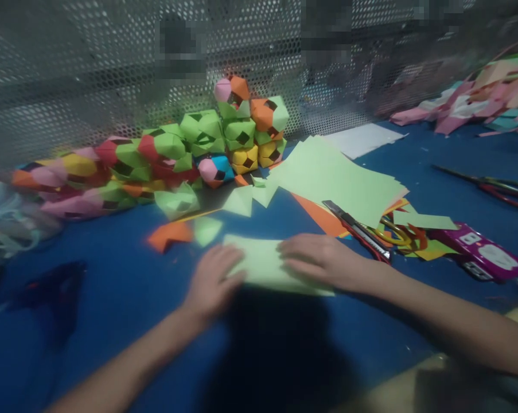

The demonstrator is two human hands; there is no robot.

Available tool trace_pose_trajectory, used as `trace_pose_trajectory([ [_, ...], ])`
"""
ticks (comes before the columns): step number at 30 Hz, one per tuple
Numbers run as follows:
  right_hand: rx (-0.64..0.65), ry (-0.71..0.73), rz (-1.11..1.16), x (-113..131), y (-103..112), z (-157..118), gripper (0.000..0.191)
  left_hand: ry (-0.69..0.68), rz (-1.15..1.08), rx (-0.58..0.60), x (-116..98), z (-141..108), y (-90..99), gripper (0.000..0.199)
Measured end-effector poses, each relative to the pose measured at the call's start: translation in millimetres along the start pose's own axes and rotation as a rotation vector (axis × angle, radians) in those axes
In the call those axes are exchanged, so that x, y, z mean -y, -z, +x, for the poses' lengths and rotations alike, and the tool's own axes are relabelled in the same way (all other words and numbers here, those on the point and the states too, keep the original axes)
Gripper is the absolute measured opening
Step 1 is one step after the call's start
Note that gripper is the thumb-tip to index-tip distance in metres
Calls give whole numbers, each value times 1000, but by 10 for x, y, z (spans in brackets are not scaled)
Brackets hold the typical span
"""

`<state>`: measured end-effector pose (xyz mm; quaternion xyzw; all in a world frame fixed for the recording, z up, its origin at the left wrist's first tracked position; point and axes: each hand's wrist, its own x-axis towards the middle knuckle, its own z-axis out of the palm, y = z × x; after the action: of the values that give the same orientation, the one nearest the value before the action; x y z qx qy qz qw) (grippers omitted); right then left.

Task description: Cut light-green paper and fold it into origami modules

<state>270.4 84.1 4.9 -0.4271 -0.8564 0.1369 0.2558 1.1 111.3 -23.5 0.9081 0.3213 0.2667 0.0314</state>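
A pale green sheet of paper (263,261), which looks folded, lies on the blue surface (155,332) in front of me. My left hand (218,275) rests on its left end, fingers laid flat and slightly blurred. On the right part of the sheet lies my right hand (312,261), its fingers stretched out and pointing left. Both hands press from above rather than grip. Just beyond the sheet are an orange paper piece (170,235) and a small light green folded piece (207,230).
Folded paper shapes (202,132) are stacked along a perforated metal panel (112,69). Right of them lie a pile of green sheets (336,172), a box cutter (357,229), scissors (491,183) and a purple packet (482,249). A dark glue gun (52,292) lies at left, blurred.
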Motion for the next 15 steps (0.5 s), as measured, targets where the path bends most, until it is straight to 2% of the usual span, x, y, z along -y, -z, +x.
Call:
trace_pose_trajectory([
  [2,-33,-81,78,-50,1,44,28,-12,11,-50,-58,2,4,21],
  [5,-19,-288,210,-64,-48,150,31,-74,-38,-73,-127,9,24,25],
  [9,78,-453,501,61,-124,301,43,-92,-144,70,-134,12,54,19],
  [12,107,-503,575,150,-137,357,44,2,-175,118,-131,6,31,14],
  [15,59,-530,570,171,-110,356,26,133,-197,40,-134,8,-13,20],
])
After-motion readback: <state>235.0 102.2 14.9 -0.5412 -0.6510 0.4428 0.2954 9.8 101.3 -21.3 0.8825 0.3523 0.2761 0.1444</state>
